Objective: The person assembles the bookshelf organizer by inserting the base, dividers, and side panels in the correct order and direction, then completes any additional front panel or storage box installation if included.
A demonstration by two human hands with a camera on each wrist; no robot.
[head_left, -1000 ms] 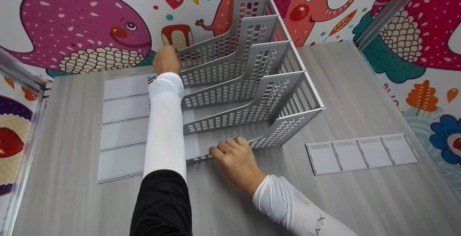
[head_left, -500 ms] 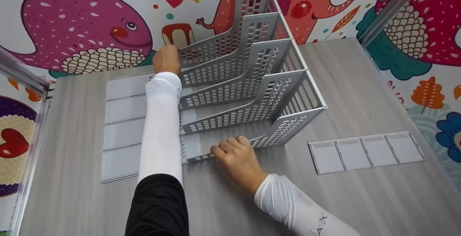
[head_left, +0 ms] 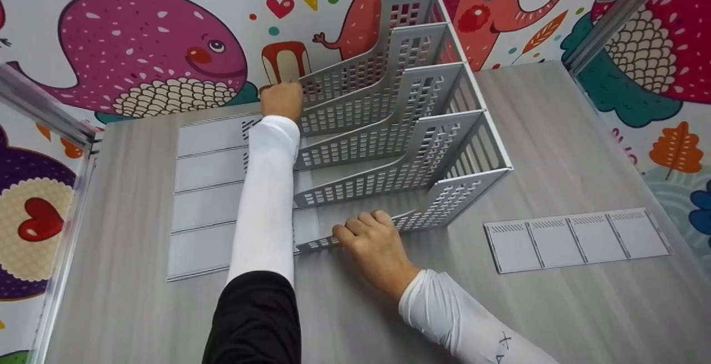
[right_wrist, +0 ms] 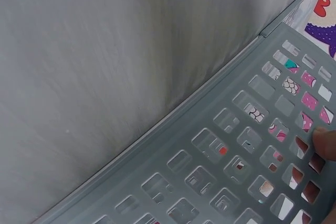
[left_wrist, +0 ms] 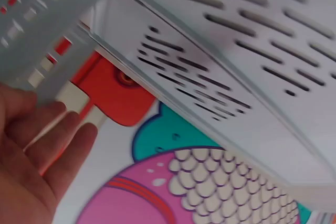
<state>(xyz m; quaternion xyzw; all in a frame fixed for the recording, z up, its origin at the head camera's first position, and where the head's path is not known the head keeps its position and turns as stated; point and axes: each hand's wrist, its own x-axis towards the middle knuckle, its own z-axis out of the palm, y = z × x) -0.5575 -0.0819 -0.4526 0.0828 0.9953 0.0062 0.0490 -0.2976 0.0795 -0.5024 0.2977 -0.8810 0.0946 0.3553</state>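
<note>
A grey plastic file rack (head_left: 355, 183) with perforated, curved dividers stands on the table. Its low front ends meet a flat pale panel with slots and ridges (head_left: 203, 208). My left hand (head_left: 282, 101) is at the low front end of the farthest divider; its fingers (left_wrist: 79, 140) bend beside that divider, and the thumb is out of sight. My right hand (head_left: 373, 247) grips the top edge of the nearest divider (right_wrist: 210, 156). In the right wrist view the thumb (right_wrist: 325, 142) lies on the outer face, with finger parts showing through the holes.
A second, smaller four-section panel (head_left: 577, 240) lies flat on the table (head_left: 555, 319) at the right. A wall with painted animals (head_left: 155, 41) rises close behind the rack. Metal frame posts (head_left: 622, 19) stand at the table's sides.
The head view has shifted slightly, so the whole scene sits a little farther right. Both hands keep their places on the rack, and the rack and panels have not visibly moved.
</note>
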